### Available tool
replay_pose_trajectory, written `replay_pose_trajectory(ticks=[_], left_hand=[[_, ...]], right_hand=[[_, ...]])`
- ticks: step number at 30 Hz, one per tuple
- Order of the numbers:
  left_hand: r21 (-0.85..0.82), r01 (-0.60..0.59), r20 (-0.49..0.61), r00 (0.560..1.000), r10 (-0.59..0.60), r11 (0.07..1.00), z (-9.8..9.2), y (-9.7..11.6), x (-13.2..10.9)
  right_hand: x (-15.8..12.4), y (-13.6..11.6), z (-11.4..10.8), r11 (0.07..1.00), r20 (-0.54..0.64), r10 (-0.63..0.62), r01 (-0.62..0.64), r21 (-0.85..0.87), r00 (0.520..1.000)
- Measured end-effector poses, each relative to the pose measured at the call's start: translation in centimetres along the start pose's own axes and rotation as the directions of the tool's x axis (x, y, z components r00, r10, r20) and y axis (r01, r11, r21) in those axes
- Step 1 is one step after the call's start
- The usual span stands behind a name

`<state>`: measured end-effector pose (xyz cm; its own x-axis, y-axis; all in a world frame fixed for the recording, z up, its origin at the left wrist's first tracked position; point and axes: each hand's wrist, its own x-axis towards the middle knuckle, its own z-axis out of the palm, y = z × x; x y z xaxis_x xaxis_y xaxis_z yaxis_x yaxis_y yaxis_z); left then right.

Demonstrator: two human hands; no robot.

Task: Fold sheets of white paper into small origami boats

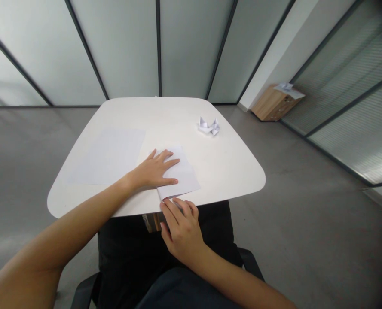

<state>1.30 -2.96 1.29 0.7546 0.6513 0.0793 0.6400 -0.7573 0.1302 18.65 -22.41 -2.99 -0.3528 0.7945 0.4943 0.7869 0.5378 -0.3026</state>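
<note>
Nearest to us, our right hand (pixel 181 225) sits at the near rim of the desk (pixel 232 176), fingertips on the near edge of the folded paper (pixel 182 174). The thumb is hidden, so we cannot tell whether that hand pinches the edge or only presses on it. Just beyond, our left hand (pixel 155 171) lies flat and spread on the same paper, pinning its left part to the desk. The two hands are close but apart, one at each end of the sheet.

We judge the step in hand to be setting a crease along that near edge. The paper looks doubled there and slightly lifted. A clean crease calls for firm pressure from the left hand while the right fingertips run along the fold.

The paper lies skewed, and its near corner reaches the desk rim right above our lap, so there is little margin on that side. To the left a flat sheet (pixel 108 156) lies close by, apart from the hands. The right half of the desk is open. Farther back on that side stands a small paper figure (pixel 209 126), well apart. Past the far edge are glass wall panels (pixel 129 47), and a wooden cabinet (pixel 271 103) stands on the floor to the right.
</note>
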Motion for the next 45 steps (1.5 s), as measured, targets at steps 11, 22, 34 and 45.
replay_pose_trajectory(ticks=[11,22,34,45], left_hand=[[0.043,0.024,0.078,0.997,-0.027,0.999,-0.18,0.44,0.07],[0.044,0.030,0.084,0.996,-0.034,0.999,-0.07,0.39,0.23],[0.022,0.003,0.068,0.998,-0.004,1.000,0.28,-0.12,0.11],[0.026,-0.002,0.053,0.999,0.001,1.000,0.11,0.11,-0.18]], right_hand=[[-0.11,-0.15,0.05,1.000,0.014,0.009,-0.009,-0.017,1.000],[-0.07,0.00,-0.06,1.000,0.016,0.008,-0.008,-0.011,1.000],[-0.06,0.09,-0.11,0.999,0.017,0.023,-0.024,0.022,1.000],[-0.14,0.15,0.13,0.999,0.024,0.031,-0.032,0.030,0.999]])
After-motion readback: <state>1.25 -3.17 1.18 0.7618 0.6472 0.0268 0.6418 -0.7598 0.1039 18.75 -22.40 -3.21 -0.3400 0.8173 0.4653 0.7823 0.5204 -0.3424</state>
